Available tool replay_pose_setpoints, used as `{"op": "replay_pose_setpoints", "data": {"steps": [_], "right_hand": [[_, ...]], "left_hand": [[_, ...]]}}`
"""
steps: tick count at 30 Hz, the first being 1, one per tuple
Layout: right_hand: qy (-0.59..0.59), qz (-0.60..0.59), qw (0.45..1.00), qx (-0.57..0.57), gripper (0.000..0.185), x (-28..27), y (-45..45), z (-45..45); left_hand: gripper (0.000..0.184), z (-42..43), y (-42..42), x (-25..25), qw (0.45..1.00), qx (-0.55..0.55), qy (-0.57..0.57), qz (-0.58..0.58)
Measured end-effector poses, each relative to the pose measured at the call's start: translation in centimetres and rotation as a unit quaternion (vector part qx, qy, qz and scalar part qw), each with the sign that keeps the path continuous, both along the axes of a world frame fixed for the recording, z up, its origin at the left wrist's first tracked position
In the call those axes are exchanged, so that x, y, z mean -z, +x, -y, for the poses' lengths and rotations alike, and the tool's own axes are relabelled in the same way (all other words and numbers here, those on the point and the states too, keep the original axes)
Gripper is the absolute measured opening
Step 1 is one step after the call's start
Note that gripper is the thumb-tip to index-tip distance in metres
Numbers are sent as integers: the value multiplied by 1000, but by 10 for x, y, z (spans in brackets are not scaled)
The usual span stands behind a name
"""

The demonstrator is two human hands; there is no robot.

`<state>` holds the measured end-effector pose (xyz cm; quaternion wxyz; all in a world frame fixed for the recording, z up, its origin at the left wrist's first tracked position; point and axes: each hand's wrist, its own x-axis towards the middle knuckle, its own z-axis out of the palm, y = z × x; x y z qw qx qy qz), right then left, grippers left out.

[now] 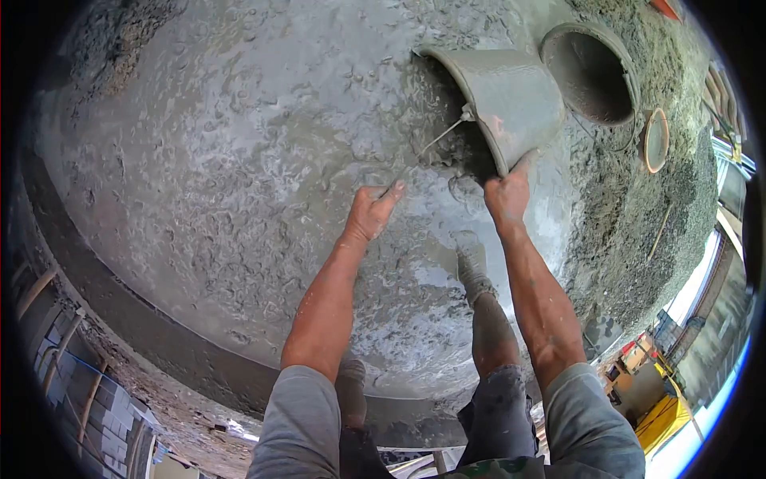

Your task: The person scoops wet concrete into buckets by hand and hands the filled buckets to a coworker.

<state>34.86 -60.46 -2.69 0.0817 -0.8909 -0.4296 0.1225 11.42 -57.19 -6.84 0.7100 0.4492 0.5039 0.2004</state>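
Observation:
A grey, cement-caked bucket (519, 100) lies tipped on its side, its mouth facing left over the wet concrete (263, 160). My right hand (508, 191) grips its near rim, fingers along the outer wall. The thin wire handle (444, 137) sticks out from the rim toward the lower left. Just short of the handle's visible end, my left hand (375, 211) is closed, thumb pointing toward the bucket; whether anything is inside it is hidden. Dark wet mix (459, 152) shows at the bucket's mouth.
Another bucket (586, 73) stands at the upper right, beside a small round orange-rimmed container (656, 141). Gravel (630, 215) borders the concrete on the right. A raised curved edge (144, 311) runs along the lower left. My mud-covered foot (471, 255) stands in the concrete.

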Motion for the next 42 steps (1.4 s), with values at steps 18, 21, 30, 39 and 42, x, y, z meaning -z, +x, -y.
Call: {"op": "replay_pose_setpoints", "data": {"steps": [18, 21, 30, 39, 42], "right_hand": [[-92, -215, 963, -133, 86, -59, -290, 146], [-144, -308, 936, -91, 85, -92, -292, 147], [-355, -529, 763, 107, 21, -88, -166, 62], [-307, -518, 775, 191, 27, -94, -115, 82], [-295, -508, 798, 132, 21, -127, -119, 76]], "left_hand": [[47, 207, -233, -203, 922, -322, -183, -112], [46, 191, -237, -267, 941, -255, -137, -176], [31, 108, -115, -298, 968, -97, 101, -207], [38, 104, -119, -283, 964, -131, -3, -233], [45, 112, -128, -299, 960, -171, -50, -218]]}}
